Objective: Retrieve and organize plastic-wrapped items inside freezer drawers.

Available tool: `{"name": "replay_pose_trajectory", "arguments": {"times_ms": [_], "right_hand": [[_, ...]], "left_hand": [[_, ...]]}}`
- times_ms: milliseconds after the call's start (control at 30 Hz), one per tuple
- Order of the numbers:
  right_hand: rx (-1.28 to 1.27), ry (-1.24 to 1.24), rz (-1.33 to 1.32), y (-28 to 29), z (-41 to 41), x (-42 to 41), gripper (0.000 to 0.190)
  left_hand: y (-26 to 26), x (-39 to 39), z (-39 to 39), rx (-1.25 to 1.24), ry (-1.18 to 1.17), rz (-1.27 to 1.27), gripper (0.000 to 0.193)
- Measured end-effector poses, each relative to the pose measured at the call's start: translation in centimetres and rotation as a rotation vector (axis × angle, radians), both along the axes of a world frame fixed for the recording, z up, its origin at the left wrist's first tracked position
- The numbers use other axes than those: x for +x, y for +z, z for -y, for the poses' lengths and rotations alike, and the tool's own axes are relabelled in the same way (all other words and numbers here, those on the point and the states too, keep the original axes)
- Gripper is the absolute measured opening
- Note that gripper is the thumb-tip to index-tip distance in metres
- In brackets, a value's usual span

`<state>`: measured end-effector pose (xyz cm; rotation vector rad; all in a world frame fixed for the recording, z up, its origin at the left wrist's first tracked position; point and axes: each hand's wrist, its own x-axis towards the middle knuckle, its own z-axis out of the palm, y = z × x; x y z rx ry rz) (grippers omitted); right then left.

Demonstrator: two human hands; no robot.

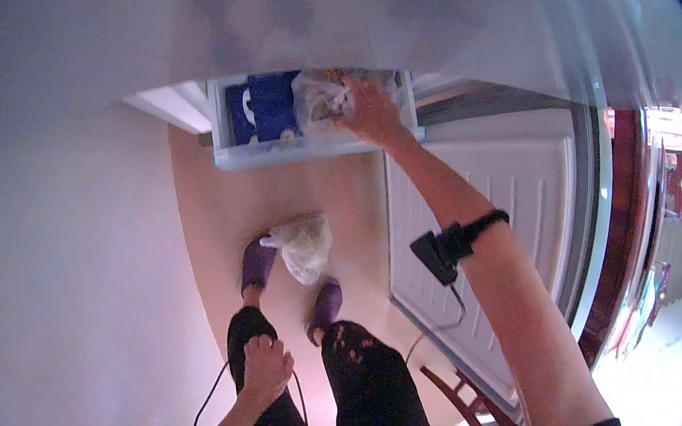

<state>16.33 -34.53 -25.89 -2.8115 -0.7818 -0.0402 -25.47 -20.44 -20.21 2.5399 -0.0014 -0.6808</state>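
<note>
A pulled-out refrigerator drawer [317, 148] with a translucent front is in front of me. My right hand [372, 111] reaches into its right part, at a clear plastic bag [320, 99] with pale and brownish contents. Thumb and fingers spread around the bag's upper side; blur hides whether they grip it. Beside that bag, on the left, lies a dark blue package [276, 106]. My left hand [266, 366] rests palm down on my left knee, holding nothing. On the floor between my purple shoes sits a whitish plastic bag [305, 249], its top gathered.
The open refrigerator door [475, 212] stands to the right, close to my right forearm. A pale wall-like surface [72, 289] fills the left side. Thin cables run from the straps on both forearms. A reddish wooden piece of furniture [471, 403] stands low on the right.
</note>
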Motion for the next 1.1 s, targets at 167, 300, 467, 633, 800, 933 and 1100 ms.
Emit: {"name": "replay_pose_trajectory", "arguments": {"times_ms": [167, 300, 467, 633, 800, 933, 1100], "right_hand": [[-0.206, -0.064, -0.240, 1.8, -2.7, 0.7, 0.032], [-0.362, -0.084, -0.301, 3.2, -1.5, 2.4, 0.026], [-0.230, -0.366, -0.289, 3.3, 1.2, 1.9, 0.023], [-0.216, -0.272, -0.202, 1.7, 4.1, 3.1, 0.022], [-0.269, -0.287, -0.179, 1.9, 4.5, 3.4, 0.020], [-0.346, -0.249, -0.140, 3.4, 5.0, 3.6, 0.018], [-0.295, -0.315, -0.082, 2.6, 4.5, 3.1, 0.016]], "left_hand": [[-1.2, -0.1, -0.4, -0.124, 0.153, 0.044, 0.020], [-1.2, 0.0, -0.1, -0.119, 0.190, 0.024, 0.020], [-1.4, -0.9, -0.4, -0.138, 0.204, 0.024, 0.020], [-1.8, -1.1, -0.3, -0.154, 0.208, 0.020, 0.020], [-1.6, -1.5, -0.1, -0.202, 0.289, 0.117, 0.015], [-1.3, -1.7, -0.1, -0.200, 0.285, 0.041, 0.018], [-1.4, -2.1, 0.4, -0.202, 0.321, 0.045, 0.016]]}}
